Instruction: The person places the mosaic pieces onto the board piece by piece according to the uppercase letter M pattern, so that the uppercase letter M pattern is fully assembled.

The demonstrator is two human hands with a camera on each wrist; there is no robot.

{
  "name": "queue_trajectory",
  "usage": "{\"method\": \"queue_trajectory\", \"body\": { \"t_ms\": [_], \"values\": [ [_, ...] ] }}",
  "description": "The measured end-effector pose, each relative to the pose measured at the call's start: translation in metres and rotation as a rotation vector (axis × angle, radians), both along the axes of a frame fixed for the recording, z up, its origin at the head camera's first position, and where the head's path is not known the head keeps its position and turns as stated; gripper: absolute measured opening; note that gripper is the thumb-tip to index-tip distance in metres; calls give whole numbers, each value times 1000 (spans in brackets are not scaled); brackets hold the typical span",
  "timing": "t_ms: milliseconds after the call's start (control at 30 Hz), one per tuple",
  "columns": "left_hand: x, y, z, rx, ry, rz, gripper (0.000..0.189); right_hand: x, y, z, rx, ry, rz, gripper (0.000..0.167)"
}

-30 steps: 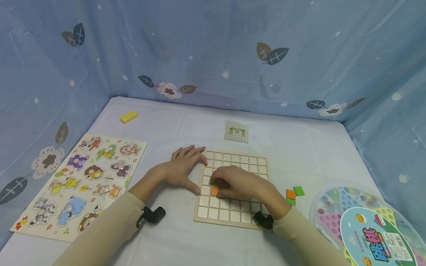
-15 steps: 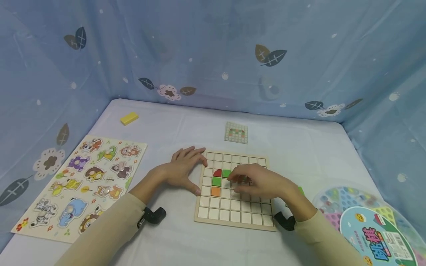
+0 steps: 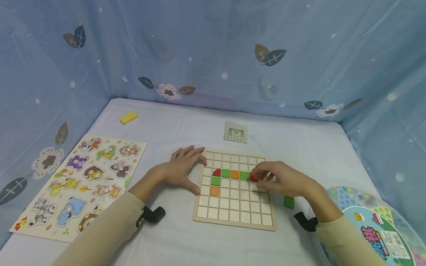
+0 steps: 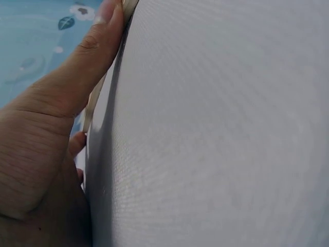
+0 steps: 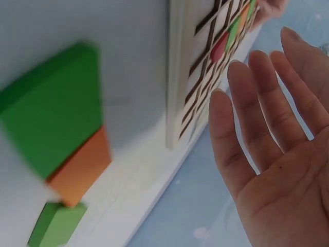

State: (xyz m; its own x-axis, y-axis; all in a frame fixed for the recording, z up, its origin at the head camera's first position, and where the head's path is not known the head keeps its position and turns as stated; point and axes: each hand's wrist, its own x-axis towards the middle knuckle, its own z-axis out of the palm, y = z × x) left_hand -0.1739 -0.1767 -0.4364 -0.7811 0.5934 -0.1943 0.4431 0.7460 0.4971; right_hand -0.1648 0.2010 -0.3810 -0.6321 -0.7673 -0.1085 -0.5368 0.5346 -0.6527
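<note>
"Where have we moved the right hand (image 3: 287, 179)?"

"Across the grid board (image 3: 233, 223), left side to right; we now have its fingers at the end red tile (image 3: 252, 177)."

"And what has it uncovered for us?"

"The orange tile (image 3: 235, 174) mid-row and the green tile (image 3: 244, 175) beside it (half a second ago we had them mostly hidden)."

"Anything off the board?"

"Our right sleeve (image 3: 349, 236) now covers more of the round game box (image 3: 382, 236), and the loose green tile (image 3: 289, 202) near the board shows again."

Blurred green tile (image 5: 56, 110), cut-off game box (image 3: 396, 242)
</note>
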Motion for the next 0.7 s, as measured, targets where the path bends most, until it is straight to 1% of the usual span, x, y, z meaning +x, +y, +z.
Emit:
{"method": "queue_trajectory", "body": {
  "t_ms": [500,600,700],
  "values": [
    [-2,-1,-2,-11,12,0,89,3,41,4,134,34,-90,33],
    [-1,-1,-1,-5,6,1,89,4,50,6,153,15,-106,34],
    [-1,0,-2,0,3,1,89,4,56,8,166,-27,-122,35]
  ]
}}
